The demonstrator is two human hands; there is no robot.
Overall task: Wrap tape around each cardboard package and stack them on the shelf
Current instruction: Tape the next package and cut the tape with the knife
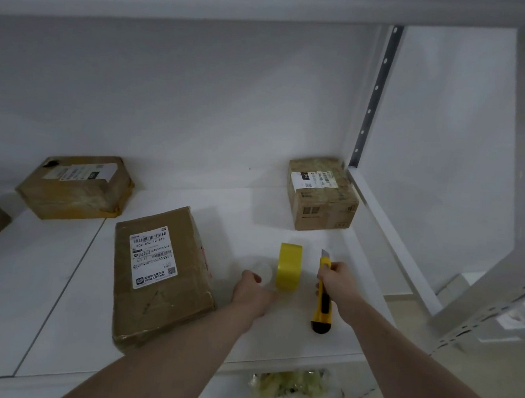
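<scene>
On the shelf [58, 308], left hand [252, 292] touches yellow tape roll [288, 268], fingers loosely curled; right hand [335, 278] grips utility knife [323, 293], blade pointing far; long package [161, 277] lies left of both hands, running near-to-far.

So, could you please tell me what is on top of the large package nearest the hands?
A white shipping label with barcodes lies on the large package, under clear tape. Nothing else sits on it. What is inside or beneath it cannot be seen.

Three packages [161, 272], two tape rolls [288, 268], one knife [323, 293].
</scene>
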